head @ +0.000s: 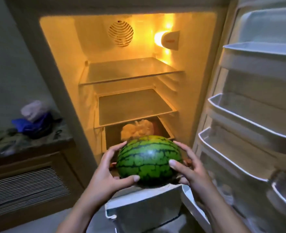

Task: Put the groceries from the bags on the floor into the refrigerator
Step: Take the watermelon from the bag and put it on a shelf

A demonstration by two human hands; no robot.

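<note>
A striped green watermelon is held in front of the open refrigerator, just above its pulled-out bottom drawer. My left hand grips the melon's left side and my right hand grips its right side. Two glass shelves inside are bare and lit by a yellow lamp. On the lowest level behind the melon lies a pale bagged item. The bags on the floor are out of view.
The refrigerator door stands open on the right with several white door bins. To the left is a stone counter with blue and white cloth-like things on it, above a wooden cabinet with a slatted vent.
</note>
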